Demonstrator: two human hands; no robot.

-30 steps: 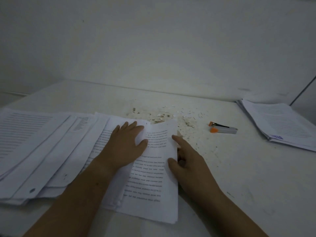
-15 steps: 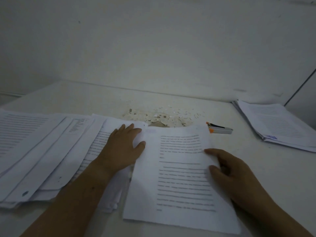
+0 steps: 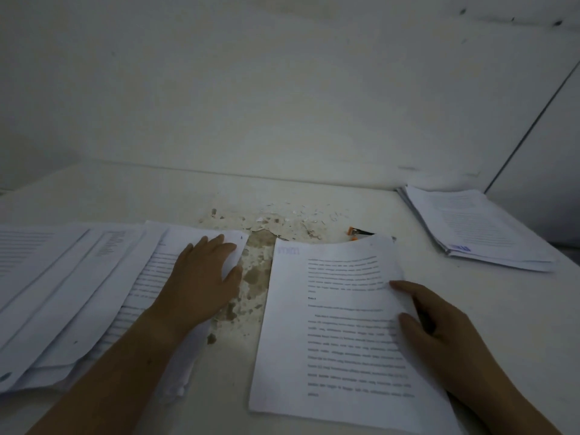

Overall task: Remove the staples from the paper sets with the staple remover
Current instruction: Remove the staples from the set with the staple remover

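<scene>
A white printed paper set (image 3: 339, 328) lies in front of me on the table, a little right of centre. My right hand (image 3: 439, 334) holds its right edge, thumb on top and fingers under the sheets. My left hand (image 3: 204, 277) lies flat with straight fingers on the fanned pile of papers (image 3: 78, 293) at the left. The orange and grey staple remover (image 3: 357, 234) lies behind the set's top edge, partly hidden by it, and neither hand touches it.
Another stack of papers (image 3: 477, 227) sits at the far right near the wall. Pulled staples and paper scraps (image 3: 295, 218) litter the stained white table (image 3: 251, 277) behind the set. A white wall closes off the back.
My right hand has dragged the paper set off the left pile and to the right, baring the stained table between them. The set's top edge now covers part of the staple remover. My left hand stayed put.
</scene>
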